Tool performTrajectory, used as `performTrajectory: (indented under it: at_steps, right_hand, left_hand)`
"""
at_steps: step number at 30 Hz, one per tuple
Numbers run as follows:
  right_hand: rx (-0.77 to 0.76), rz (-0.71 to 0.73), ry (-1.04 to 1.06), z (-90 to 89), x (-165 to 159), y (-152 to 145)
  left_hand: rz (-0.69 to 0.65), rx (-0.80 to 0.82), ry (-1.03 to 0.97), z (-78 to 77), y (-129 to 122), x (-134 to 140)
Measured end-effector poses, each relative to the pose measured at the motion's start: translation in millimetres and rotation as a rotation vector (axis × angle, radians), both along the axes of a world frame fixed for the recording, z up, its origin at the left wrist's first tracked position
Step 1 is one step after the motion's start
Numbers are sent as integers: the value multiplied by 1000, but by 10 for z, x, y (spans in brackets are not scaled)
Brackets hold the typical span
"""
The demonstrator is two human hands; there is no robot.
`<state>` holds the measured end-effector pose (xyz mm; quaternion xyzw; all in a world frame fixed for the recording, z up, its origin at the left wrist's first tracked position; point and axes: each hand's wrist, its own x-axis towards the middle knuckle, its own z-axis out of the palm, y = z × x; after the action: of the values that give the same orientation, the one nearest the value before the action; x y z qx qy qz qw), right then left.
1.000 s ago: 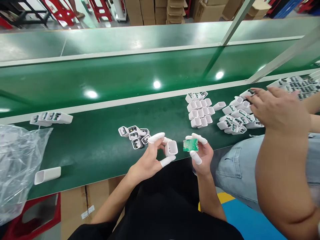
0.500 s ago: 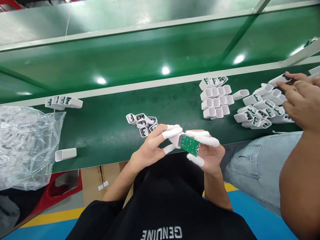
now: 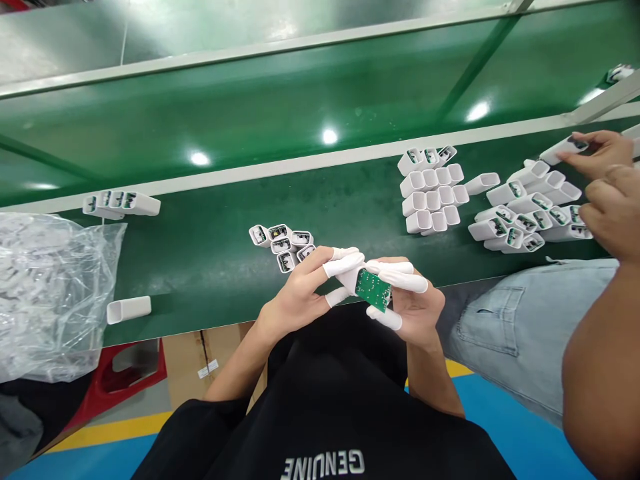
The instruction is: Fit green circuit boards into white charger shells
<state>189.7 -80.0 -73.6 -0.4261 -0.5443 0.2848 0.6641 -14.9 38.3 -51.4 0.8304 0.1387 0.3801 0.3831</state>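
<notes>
Left hand [image 3: 301, 291] clamped on white case [image 3: 349, 280], right hand [image 3: 418, 303] pinching green circuit board [image 3: 373, 289] at case mouth

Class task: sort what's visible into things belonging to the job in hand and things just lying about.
Job:
white rectangular plastic housing, in the left hand
green rectangular circuit board, in the right hand
probably the cluster of white housings holding boards

Lying about, seemingly:
red plastic stool
brown cardboard box
</notes>
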Motion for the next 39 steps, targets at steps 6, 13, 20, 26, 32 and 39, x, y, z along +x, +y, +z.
performTrajectory:
  at_steps: [6,13,20,26,32,39]
  right_hand:
    - [-13,-29,-26,15,-8,13]
    - [-16,-4,-27,-10,5,13]
    - [-68,-11,-73,1,-9,6]
    - [-168,-60,-206,58,34,-2]
    - [-148,13,-253,57,180,-24]
    - [-238,94,-293,108,85,119]
  left_hand:
    - [-1,-9,-18,-18,5,7]
    - [-7,-15,-20,-41,-3,2]
    - [-8,-63,16,-50,-15,-10]
    - [-61,-345,-24,-143,-99,6]
    - [-152,-865,-150,-219,-207,-30]
    - [-173,-1202,-241,-144,-314,60]
